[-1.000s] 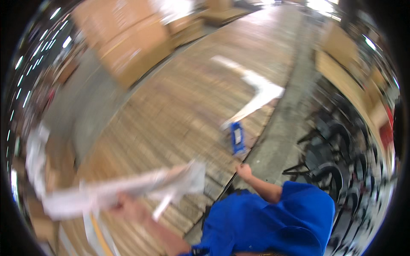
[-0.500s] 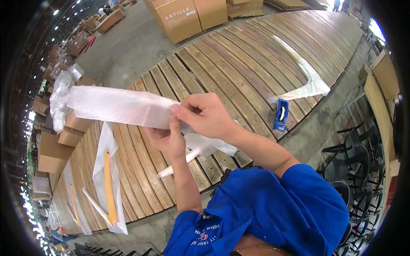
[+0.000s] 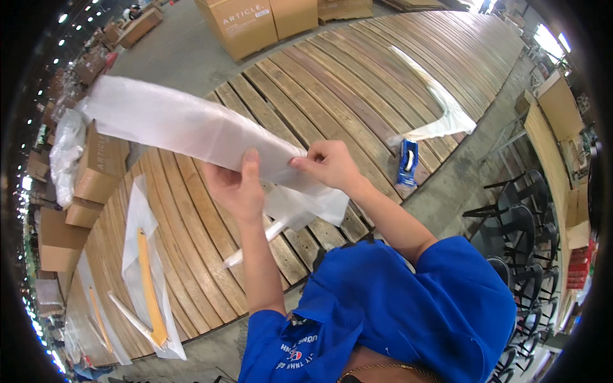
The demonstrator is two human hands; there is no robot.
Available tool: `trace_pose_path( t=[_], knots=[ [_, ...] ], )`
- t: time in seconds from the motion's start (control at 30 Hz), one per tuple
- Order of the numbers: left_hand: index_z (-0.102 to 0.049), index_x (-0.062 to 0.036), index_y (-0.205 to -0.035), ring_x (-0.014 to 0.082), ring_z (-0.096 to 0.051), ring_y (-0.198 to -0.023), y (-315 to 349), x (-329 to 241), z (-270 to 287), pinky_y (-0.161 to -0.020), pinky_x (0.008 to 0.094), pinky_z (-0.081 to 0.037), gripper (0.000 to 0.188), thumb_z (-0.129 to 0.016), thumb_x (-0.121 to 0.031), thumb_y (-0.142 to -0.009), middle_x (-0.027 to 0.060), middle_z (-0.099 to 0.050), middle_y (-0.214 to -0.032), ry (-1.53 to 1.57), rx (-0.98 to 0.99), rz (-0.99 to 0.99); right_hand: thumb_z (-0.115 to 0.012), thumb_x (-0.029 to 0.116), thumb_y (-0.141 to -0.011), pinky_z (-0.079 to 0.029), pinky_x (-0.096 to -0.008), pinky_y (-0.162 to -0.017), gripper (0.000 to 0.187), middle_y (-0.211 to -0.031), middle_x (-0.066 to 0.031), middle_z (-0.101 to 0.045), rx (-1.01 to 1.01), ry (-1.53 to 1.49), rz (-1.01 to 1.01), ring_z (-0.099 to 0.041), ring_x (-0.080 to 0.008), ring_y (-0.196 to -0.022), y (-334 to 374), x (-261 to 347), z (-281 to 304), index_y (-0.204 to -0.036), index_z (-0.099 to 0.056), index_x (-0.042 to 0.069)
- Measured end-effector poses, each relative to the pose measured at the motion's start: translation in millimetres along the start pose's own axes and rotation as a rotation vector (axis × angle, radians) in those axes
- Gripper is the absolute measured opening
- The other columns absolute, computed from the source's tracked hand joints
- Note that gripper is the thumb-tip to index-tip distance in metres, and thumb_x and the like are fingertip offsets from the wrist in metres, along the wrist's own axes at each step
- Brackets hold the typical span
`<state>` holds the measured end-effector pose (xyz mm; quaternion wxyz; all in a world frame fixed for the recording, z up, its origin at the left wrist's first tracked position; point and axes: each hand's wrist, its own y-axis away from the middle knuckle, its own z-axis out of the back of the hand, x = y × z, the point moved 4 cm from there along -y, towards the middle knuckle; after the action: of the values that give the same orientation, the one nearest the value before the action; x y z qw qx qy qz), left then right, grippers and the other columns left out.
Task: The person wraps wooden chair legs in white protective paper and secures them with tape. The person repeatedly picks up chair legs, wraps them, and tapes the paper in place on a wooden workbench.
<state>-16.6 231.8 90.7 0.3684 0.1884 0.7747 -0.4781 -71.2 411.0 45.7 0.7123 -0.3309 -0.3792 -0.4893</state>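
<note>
Between my hands, above the slatted wooden table [image 3: 198,268], is a long, flat strip of translucent white foam wrap [image 3: 172,124] reaching up to the left. My left hand [image 3: 233,188] grips its lower side, thumb on the front face and fingers behind. At the nearer end, my right hand [image 3: 332,166] pinches the upper edge between thumb and curled fingers. Whether anything lies inside the wrap cannot be seen. Below my hands a slim white-wrapped piece [image 3: 252,250] lies on the table, partly under a loose foam sheet [image 3: 306,207].
A blue tape dispenser [image 3: 407,165] stands at the table's right edge, beside a bent, white-wrapped part [image 3: 440,115]. On the left, an orange-yellow wooden part [image 3: 149,290] lies on a foam sheet. Cardboard boxes [image 3: 239,29] stand beyond the table; black chairs [image 3: 511,233] are at right.
The far end of the foam wrap has risen. My right hand has shifted right along its edge, apart from my left hand. The whole view has moved slightly.
</note>
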Motion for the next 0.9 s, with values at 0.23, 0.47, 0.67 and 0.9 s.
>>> trace_pose_path(
  t=[0.23,0.47,0.67,0.9],
  knots=[
    [-0.053,-0.0001,-0.138,0.0210,-0.054,-0.126,13,164,97,-0.108,0.0399,-0.042,0.061,-0.075,-0.034,-0.093,0.0090,-0.058,-0.139,0.326,0.405,0.392,-0.089,0.042,-0.068,-0.053,-0.0434,-0.088,0.063,-0.114,-0.0184,-0.069,0.254,0.067,0.058,-0.068,-0.0295,-0.102,-8,-132,-39,-0.113,-0.069,0.003],
    [-0.070,-0.0018,-0.115,0.0292,-0.066,-0.107,242,365,143,-0.093,0.0392,-0.051,0.044,-0.079,-0.015,-0.075,0.0136,-0.072,-0.112,-0.475,0.947,1.010,-0.092,0.046,-0.062,-0.053,-0.0418,-0.084,0.058,-0.100,-0.0164,-0.073,0.318,0.042,0.097,-0.069,-0.0327,-0.095,-19,-216,-63,-0.100,-0.070,0.009],
    [-0.068,0.0019,-0.108,0.0247,-0.067,-0.096,278,366,126,-0.085,0.0393,-0.052,0.033,-0.075,-0.011,-0.079,0.0168,-0.072,-0.102,-0.283,0.457,0.903,-0.094,0.038,-0.064,-0.053,-0.0356,-0.076,0.052,-0.091,-0.0103,-0.073,0.221,-0.187,0.078,-0.069,-0.0229,-0.085,-12,-238,-85,-0.099,-0.071,0.007],
    [-0.054,0.0035,-0.131,0.0265,-0.060,-0.111,291,322,105,-0.096,0.0376,-0.047,0.056,-0.073,-0.008,-0.079,0.0205,-0.063,-0.123,-0.300,0.415,1.015,-0.089,0.033,-0.070,-0.053,-0.0320,-0.073,0.046,-0.086,-0.0087,-0.073,0.162,-0.263,-0.239,-0.067,-0.0148,-0.081,-20,-256,-75,-0.099,-0.072,0.002]
  ],
)
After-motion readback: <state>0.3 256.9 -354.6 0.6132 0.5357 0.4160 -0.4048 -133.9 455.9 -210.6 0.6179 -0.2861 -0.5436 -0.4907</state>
